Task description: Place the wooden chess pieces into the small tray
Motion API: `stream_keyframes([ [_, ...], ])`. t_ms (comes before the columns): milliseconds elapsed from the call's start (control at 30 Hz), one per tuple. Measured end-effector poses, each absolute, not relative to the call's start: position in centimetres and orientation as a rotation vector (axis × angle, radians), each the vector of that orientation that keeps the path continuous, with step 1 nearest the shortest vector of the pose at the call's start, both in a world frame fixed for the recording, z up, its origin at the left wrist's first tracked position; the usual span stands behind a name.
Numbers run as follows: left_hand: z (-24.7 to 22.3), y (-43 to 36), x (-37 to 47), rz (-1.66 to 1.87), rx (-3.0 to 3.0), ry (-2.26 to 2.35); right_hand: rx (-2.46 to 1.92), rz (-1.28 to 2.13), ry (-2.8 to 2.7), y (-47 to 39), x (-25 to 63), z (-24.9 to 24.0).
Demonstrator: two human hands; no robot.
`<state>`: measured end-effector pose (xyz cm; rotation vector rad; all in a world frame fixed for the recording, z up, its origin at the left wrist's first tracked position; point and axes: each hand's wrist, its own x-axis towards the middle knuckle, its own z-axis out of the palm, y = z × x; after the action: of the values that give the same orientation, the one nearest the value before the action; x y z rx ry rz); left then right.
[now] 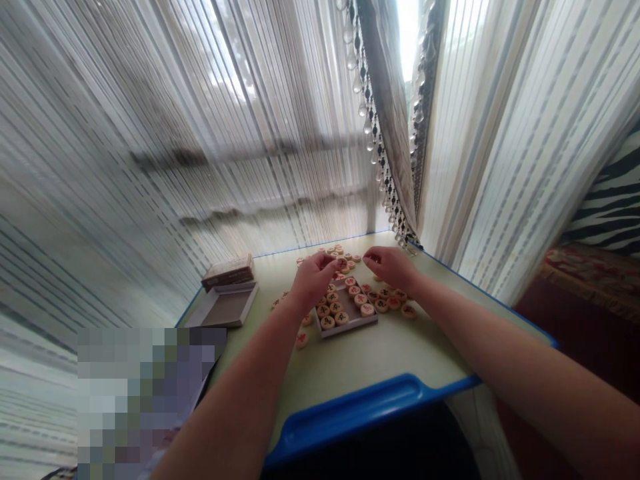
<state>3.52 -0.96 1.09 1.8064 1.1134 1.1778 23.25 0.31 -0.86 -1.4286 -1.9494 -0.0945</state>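
Note:
My left hand [314,275] pinches a Chinese chess piece [342,264] between thumb and fingers, above the far end of a shallow box tray [351,326]. In the tray, dark-marked pieces [327,323] are lined up on the left and red-marked pieces [367,309] on the right, with bare bottom between them. My right hand [393,265] is just right of the tray's far end, its fingers closed together; what they hold, if anything, is too small to make out. Loose pieces [382,305] lie below this hand, and others [339,249] lie beyond both hands.
At the table's left stand another shallow box part [229,323] and a worn closed box [229,270]. A red-marked piece [301,340] lies left of the tray. The table [360,363] has a raised blue edge [350,412]. String curtains [280,167] hang behind. A blurred-out patch covers the lower left.

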Motion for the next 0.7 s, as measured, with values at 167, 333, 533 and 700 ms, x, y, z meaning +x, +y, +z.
stream_keyframes([
  [167,1.14,-1.16,3.61,1.191,1.842,1.086,-1.464,-0.051,-2.031,0.62,23.03,-1.58],
  [333,0.91,-0.98,3.52,1.188,1.914,1.075,-1.493,-0.036,-2.024,0.72,23.06,-1.69],
  [533,0.67,-0.83,3.39,1.195,1.973,1.092,-1.546,-0.011,-2.014,0.80,23.19,-1.61],
  [700,0.82,-1.05,3.50,1.181,1.980,1.080,-1.547,-0.022,-2.028,0.79,23.07,-1.54],
])
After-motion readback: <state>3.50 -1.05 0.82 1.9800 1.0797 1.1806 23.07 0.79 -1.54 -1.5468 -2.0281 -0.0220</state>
